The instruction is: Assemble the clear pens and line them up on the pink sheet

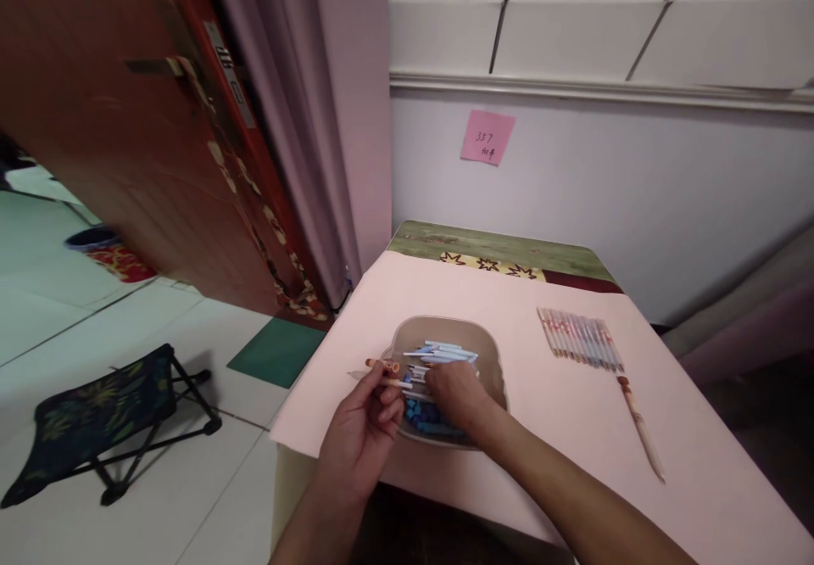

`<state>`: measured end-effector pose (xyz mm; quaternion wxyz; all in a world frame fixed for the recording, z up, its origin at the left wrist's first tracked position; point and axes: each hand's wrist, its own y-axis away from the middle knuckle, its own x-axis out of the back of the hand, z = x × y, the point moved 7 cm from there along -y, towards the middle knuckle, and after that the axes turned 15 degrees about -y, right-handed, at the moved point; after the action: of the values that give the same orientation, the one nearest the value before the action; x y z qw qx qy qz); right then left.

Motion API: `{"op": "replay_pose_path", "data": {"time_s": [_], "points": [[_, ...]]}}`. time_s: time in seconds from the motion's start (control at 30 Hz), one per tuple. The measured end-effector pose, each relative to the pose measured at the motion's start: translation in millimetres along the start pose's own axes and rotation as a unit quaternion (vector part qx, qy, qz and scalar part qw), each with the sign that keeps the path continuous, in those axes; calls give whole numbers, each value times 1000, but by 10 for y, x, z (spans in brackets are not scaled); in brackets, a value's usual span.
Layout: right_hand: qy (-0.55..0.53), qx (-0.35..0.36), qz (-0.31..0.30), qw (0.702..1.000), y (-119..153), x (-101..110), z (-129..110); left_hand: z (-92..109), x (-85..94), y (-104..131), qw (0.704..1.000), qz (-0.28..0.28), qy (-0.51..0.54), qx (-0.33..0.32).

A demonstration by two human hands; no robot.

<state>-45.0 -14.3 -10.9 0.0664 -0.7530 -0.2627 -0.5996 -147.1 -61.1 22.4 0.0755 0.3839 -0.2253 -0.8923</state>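
Observation:
My left hand point(365, 425) is closed at the near left rim of a beige plastic bin point(496, 353). Between its thumb and fingers are pen parts point(383, 367): a piece with an orange-brown end and a slim pale piece with a pointed tip. My right hand point(459, 391) reaches into the bin, palm down, its fingers bent and pressed together among the parts. What they grip, if anything, is hidden. Inside the bin lie light blue and white pen tubes point(448, 351), and small dark blue pieces point(423, 416) sit near its front.
On the pink-covered table point(560, 438), several pens point(580, 340) lie in a row at the right, with a single brown-capped pen point(641, 429) nearer me. A folding stool point(108, 412) stands on the floor at left, by an open door point(127, 124). A pink note point(487, 137) is on the wall.

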Motion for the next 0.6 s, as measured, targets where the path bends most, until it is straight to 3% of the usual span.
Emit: {"op": "replay_pose_path", "data": {"time_s": [0.17, 0.3, 0.43, 0.6], "points": [[-44, -40, 38, 998, 26, 119, 233, -67, 7, 28, 1000, 4, -8, 5], [-182, -66, 148, 970, 157, 387, 504, -82, 0, 49, 1000, 8, -17, 7], [-372, -56, 186, 908, 248, 443, 740, -54, -35, 43, 1000, 5, -20, 3], [-591, -56, 133, 793, 214, 200, 822, -105, -69, 4, 1000, 2, -20, 7]]}}
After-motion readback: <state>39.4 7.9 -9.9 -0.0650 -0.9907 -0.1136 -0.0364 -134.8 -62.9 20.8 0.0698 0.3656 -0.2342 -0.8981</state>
